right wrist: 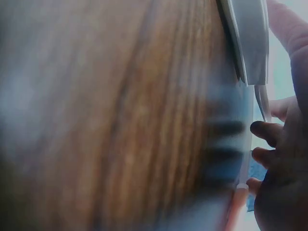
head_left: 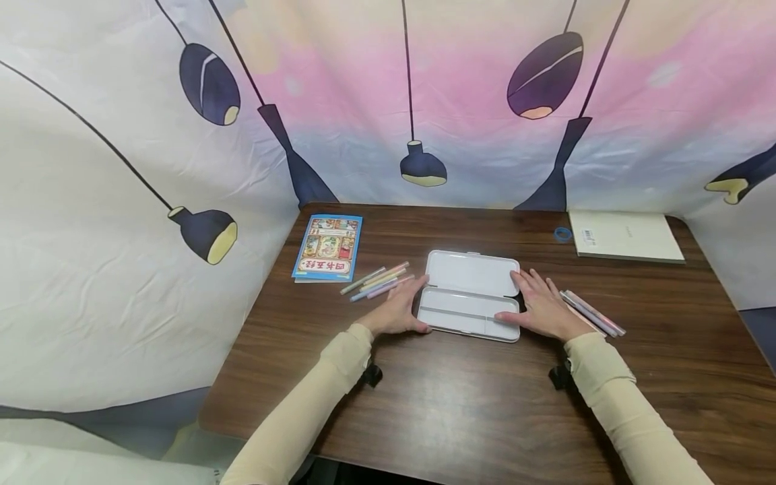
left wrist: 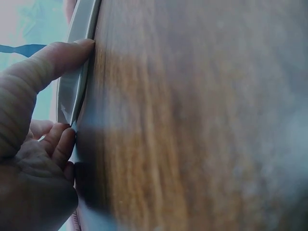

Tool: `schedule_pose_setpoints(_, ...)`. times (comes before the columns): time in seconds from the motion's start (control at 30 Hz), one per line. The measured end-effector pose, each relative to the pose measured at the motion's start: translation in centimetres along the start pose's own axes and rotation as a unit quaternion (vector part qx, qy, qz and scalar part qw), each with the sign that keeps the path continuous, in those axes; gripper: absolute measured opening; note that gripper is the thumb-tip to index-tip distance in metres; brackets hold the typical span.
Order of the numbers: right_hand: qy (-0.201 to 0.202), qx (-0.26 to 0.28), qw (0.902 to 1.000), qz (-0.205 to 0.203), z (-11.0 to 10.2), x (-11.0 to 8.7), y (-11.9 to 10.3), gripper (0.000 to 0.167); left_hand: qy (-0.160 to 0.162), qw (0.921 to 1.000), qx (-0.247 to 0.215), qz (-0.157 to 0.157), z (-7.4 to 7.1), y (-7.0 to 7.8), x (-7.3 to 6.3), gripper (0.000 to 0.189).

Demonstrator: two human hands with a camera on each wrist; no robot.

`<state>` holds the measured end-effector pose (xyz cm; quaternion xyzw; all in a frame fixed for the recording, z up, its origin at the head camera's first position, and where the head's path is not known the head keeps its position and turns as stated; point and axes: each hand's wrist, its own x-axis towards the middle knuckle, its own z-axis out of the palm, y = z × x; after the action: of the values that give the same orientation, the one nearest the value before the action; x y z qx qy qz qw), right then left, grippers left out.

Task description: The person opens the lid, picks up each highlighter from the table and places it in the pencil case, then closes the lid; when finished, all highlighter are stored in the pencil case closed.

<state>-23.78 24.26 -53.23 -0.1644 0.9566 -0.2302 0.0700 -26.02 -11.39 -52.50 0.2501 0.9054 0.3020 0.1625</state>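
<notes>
A white pencil case (head_left: pixel 469 316) lies unfolded on the table, its hinged lid (head_left: pixel 473 273) laid back on the far side. My left hand (head_left: pixel 397 311) holds its left end, thumb at the front corner and fingers along the side; the left wrist view shows the thumb against the case's front wall (left wrist: pixel 81 77). At the right end, my right hand (head_left: pixel 542 311) spreads its fingers, with the thumb over the lower tray and the index finger at the lid's edge. Several pastel pens (head_left: pixel 378 281) lie beside the left hand. More pens (head_left: pixel 597 316) lie beside the right.
On the far left lies a blue-bordered booklet (head_left: pixel 329 248). A pale book (head_left: pixel 627 236) sits at the back right, with a blue ring (head_left: pixel 562 234) beside it. The wooden table (head_left: pixel 448 397) meets a printed cloth backdrop (head_left: pixel 364 135) at its far edge.
</notes>
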Motion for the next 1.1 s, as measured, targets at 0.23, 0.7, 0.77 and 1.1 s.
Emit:
schedule_pose_setpoints(0.23,0.051,0.052,0.9973,0.010,-1.3,-1.9,-0.7,0.110,0.000,1.0000,-0.002,-0.007,0.0,0.2,0.1,0.120)
schedule_pose_setpoints(0.7,0.189,0.025,0.9743,0.120,-3.1,-11.8,0.3,0.060,0.015,0.9999,-0.004,-0.003,-0.2,0.0,0.3,0.119)
schedule_pose_setpoints(0.77,0.200,0.022,0.9704,0.134,-3.1,-12.5,0.4,0.054,0.015,0.9999,-0.001,-0.003,-0.4,-0.1,0.4,0.119)
schedule_pose_setpoints(1.1,0.197,0.007,0.9628,0.184,-2.3,-13.6,2.2,0.039,0.006,1.0000,0.000,0.005,0.0,-0.3,0.9,0.121)
